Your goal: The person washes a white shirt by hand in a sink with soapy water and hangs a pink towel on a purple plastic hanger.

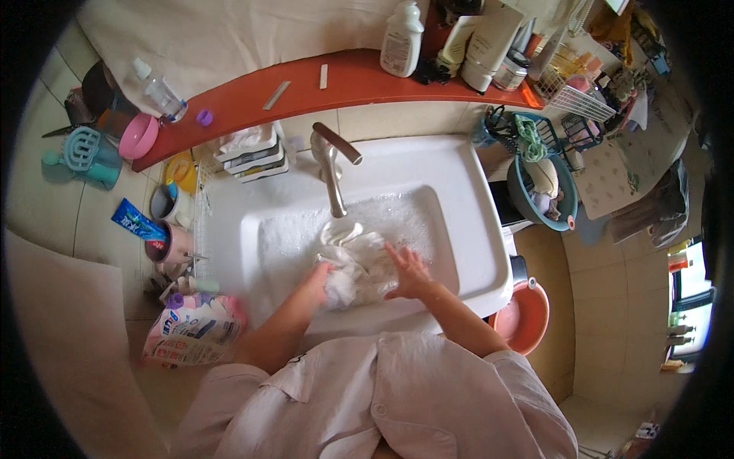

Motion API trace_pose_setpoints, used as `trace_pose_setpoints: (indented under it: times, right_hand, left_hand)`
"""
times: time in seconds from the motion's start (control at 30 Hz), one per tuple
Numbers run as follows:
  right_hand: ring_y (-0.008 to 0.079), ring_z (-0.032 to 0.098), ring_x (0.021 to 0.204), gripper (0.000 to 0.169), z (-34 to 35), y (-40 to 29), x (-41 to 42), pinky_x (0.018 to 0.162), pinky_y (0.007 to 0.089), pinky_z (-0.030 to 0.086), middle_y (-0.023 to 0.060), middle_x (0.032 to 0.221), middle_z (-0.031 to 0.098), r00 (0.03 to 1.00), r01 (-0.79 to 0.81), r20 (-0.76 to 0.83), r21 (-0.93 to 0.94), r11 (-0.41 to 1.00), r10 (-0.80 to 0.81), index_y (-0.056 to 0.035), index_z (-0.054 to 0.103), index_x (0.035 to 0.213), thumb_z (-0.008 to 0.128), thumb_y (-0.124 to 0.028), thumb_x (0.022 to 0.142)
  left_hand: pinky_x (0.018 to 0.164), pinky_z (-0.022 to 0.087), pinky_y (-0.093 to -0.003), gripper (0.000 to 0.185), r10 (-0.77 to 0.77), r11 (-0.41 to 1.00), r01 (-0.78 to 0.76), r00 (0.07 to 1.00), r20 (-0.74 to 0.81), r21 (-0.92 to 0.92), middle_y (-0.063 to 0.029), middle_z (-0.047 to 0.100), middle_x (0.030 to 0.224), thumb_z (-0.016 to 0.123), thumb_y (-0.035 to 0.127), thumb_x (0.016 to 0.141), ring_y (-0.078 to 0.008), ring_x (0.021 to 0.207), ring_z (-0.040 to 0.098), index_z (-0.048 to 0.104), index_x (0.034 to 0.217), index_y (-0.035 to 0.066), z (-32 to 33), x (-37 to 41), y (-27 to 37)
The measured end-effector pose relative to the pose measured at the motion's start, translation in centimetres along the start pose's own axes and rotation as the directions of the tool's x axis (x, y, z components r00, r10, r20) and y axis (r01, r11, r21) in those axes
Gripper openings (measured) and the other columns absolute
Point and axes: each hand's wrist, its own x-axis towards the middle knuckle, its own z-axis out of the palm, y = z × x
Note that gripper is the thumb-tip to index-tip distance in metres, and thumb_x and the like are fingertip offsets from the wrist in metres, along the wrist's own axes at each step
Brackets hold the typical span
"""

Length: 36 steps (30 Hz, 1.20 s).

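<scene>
A bunched white cloth (358, 264) lies wet in the basin of a white ceramic sink (476, 229), surrounded by sudsy water (292, 235). My left hand (314, 282) grips its left side, the fingers partly hidden by the fabric. At the right side of the bundle, my right hand (412, 274) rests with fingers spread, the fingertips touching or just beside the cloth. Directly above the cloth's far end comes the spout of a metal faucet (332, 183), its lever pointing right. Whether water runs from it cannot be told.
Behind the sink runs a red shelf (229, 103) bearing a white bottle (403, 43) and several toiletries. Left are a pink cup (178, 244) with a toothpaste tube (137, 221) and a detergent pouch (195, 333). Right are a blue basket (516, 198) of laundry and an orange basin (524, 318).
</scene>
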Motion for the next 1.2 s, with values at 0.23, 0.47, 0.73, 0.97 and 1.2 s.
trace_pose_setpoints:
  times: [0.23, 0.47, 0.73, 0.97, 1.2]
  right_hand:
    - [0.0272, 0.034, 0.122, 0.105, 4.6, 2.3, 7.4, 0.099, 0.0442, 0.03, 0.0134, 0.132, 0.037, 0.75, 0.622, -0.419, 0.183, 0.761, -0.513, -0.0154, 0.024, 0.135, 0.084, -0.033, 0.05]
    - [0.0188, 0.05, 0.109, 0.084, -4.3, -1.1, 3.6, 0.094, 0.0327, 0.038, 0.0083, 0.116, 0.053, 0.735, 0.422, -0.504, 0.863, -0.277, -0.453, 0.0003, 0.042, 0.122, 0.078, -0.043, 0.06]
    - [0.0251, 0.055, 0.102, 0.061, -7.4, -4.2, 2.0, 0.087, 0.0394, 0.046, 0.0134, 0.113, 0.054, 0.832, 0.325, -0.466, 0.849, -0.417, -0.3, 0.0002, 0.045, 0.119, 0.06, -0.042, 0.077]
    - [0.0301, 0.053, 0.104, 0.038, -9.5, -6.8, -0.2, 0.09, 0.0436, 0.043, 0.0164, 0.115, 0.053, 0.999, 0.028, -0.045, 0.844, -0.535, -0.019, 0.0007, 0.046, 0.118, 0.041, -0.02, 0.087]
    - [0.027, 0.046, 0.114, 0.053, -8.9, -2.3, 1.0, 0.095, 0.0423, 0.036, 0.0107, 0.125, 0.045, 0.978, -0.088, 0.06, 0.987, -0.134, -0.201, -0.0049, 0.04, 0.127, 0.047, -0.036, 0.084]
  left_hand:
    - [0.066, 0.052, -0.0364, 0.032, 0.13, 0.957, 0.045, 0.816, 0.564, -0.287, -0.0138, 0.06, 0.087, 0.054, 0.019, 0.072, -0.0258, 0.073, 0.062, 0.054, 0.096, -0.003, 7.3, -14.3, 9.4]
    - [0.085, 0.046, -0.0352, 0.042, 0.418, 0.865, -0.068, 0.648, 0.637, -0.498, -0.013, 0.058, 0.104, 0.062, 0.023, 0.077, -0.0237, 0.095, 0.058, 0.051, 0.11, -0.002, 5.1, -18.9, 12.8]
    - [0.089, 0.037, -0.0529, 0.048, 0.238, 0.952, -0.147, 0.906, 0.351, -0.269, -0.0061, 0.048, 0.122, 0.056, 0.032, 0.081, -0.0264, 0.111, 0.046, 0.043, 0.124, 0.016, 5.0, -11.9, 5.9]
    - [0.094, 0.035, -0.0507, 0.046, 0.316, 0.798, 0.077, 0.791, 0.525, -0.597, -0.0079, 0.046, 0.124, 0.044, 0.033, 0.085, -0.0286, 0.115, 0.044, 0.041, 0.125, 0.012, 6.5, -13.2, 7.0]
    - [0.091, 0.041, -0.0474, 0.043, 0.332, 0.718, 0.094, 0.825, 0.458, -0.69, -0.0109, 0.05, 0.119, 0.034, 0.028, 0.086, -0.0289, 0.108, 0.051, 0.044, 0.122, 0.008, 7.7, -15.1, 8.7]
